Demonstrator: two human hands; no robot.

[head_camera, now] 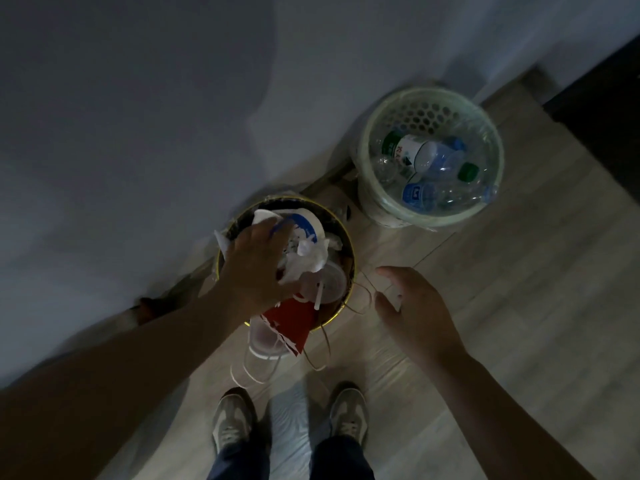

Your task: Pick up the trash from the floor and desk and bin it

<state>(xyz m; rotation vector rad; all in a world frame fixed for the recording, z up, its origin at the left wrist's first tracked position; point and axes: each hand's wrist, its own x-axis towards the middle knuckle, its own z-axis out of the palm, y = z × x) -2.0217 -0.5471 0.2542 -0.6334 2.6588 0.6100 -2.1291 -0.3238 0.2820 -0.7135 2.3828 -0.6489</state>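
A round bin with a gold rim (350,252) stands by the wall, heaped with trash: a white and blue paper cup (304,221), crumpled white paper (308,258), a clear lidded cup with a straw (329,282) and a red paper bag (294,325) hanging over the near edge. My left hand (256,265) lies on top of the heap, fingers curled over the crumpled paper. My right hand (412,306) hovers just right of the bin above the floor, fingers loosely spread, holding nothing; a thin bag handle loops beside it.
A pale green mesh bin (381,109) full of plastic bottles stands to the right against the wall. My two shoes (232,424) are on the wooden floor below the bins. A dark piece of furniture (606,116) fills the far right.
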